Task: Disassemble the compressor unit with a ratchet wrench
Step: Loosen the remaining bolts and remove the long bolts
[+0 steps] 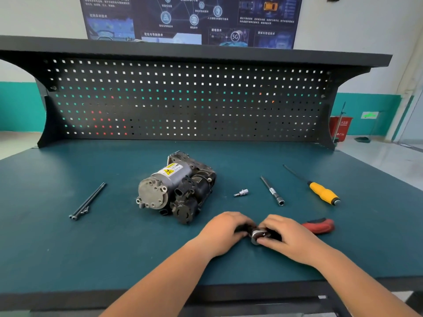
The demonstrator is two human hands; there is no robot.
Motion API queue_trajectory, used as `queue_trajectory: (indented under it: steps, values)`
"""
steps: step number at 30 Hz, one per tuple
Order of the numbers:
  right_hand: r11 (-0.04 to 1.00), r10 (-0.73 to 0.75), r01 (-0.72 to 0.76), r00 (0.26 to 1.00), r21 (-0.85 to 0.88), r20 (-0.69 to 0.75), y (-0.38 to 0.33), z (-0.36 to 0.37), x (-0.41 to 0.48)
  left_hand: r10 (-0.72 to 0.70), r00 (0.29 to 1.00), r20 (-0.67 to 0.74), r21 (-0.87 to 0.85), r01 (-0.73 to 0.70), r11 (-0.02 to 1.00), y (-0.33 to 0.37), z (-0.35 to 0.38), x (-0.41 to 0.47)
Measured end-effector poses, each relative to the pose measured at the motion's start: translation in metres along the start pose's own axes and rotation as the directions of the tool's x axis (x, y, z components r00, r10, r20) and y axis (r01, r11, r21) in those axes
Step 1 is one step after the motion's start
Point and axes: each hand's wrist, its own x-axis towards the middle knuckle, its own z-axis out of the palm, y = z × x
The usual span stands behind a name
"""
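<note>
- Head view: our left hand (225,232) and right hand (290,239) both curl their fingers round the ratchet wrench (258,235), its metal head between them.
- We see the compressor (176,188) just beyond the left fingers, largely assembled.
- We judge the long bolts (88,201), well left of the fingers, already out; the socket bit (241,192) beyond the right fingers is not yet fitted.

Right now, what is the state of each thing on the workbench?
compressor unit: lying assembled, untouched.
long bolts: loose, lying together.
bit socket: loose, unmounted.
extension bar: lying loose.
yellow screwdriver: lying unused.
ratchet wrench: head gripped, handle free.
left hand: grips wrench head.
right hand: grips wrench head.
</note>
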Motion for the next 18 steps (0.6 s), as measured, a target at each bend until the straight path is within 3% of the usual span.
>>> queue_trajectory:
  steps: [8,12,16,18]
  values:
    - [1.000,-0.013,0.011,0.991,-0.018,-0.132,-0.003,0.008,-0.006,0.136,0.989,-0.054,0.041,-0.134,0.990,0.007,-0.003,-0.002]
    - [0.999,-0.051,0.047,0.990,-0.027,-0.134,-0.006,0.007,-0.009,0.155,0.983,-0.097,0.284,-0.122,0.951,0.005,-0.003,-0.001]
    - [0.997,-0.072,0.071,0.984,-0.011,-0.162,-0.008,0.004,-0.012,0.252,0.964,-0.087,0.386,-0.201,0.900,0.005,-0.004,-0.004]
    - [0.995,-0.096,0.099,0.983,0.008,-0.156,-0.009,0.004,-0.017,0.200,0.976,-0.082,0.423,-0.147,0.894,0.004,-0.007,-0.004]
